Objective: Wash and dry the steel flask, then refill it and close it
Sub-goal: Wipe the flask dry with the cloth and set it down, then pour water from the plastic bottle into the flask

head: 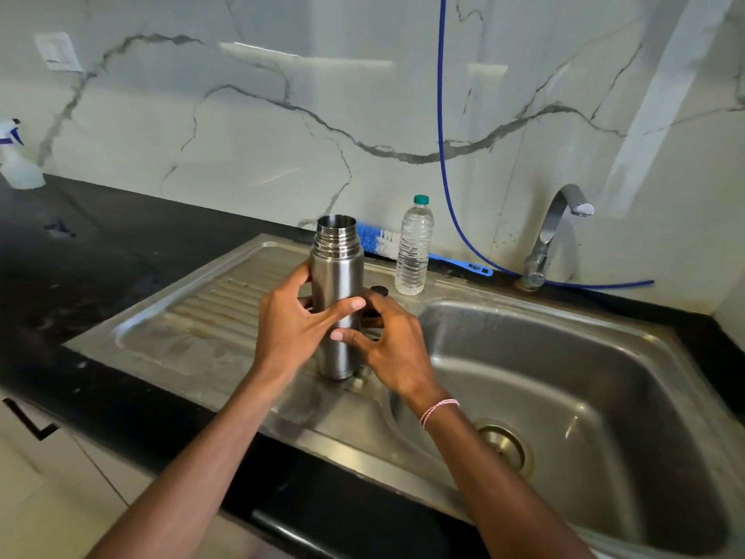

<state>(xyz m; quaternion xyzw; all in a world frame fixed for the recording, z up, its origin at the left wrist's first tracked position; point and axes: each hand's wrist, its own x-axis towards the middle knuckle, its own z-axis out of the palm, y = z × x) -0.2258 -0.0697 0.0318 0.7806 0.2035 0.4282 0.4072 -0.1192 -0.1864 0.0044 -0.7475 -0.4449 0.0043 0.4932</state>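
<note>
Fingers [350, 306] of left hand [290, 328], right hand [393, 349] grip steel flask [336, 272] on drainboard [209, 316]; marble wall [282, 135].

White marble-look wall [282, 115] with grey veins fills the upper frame, a switch plate [58, 51] at upper left. Black countertop [100, 244] runs across the middle; pale cabinet front [48, 470] with a black handle [28, 421] at lower left.
</note>
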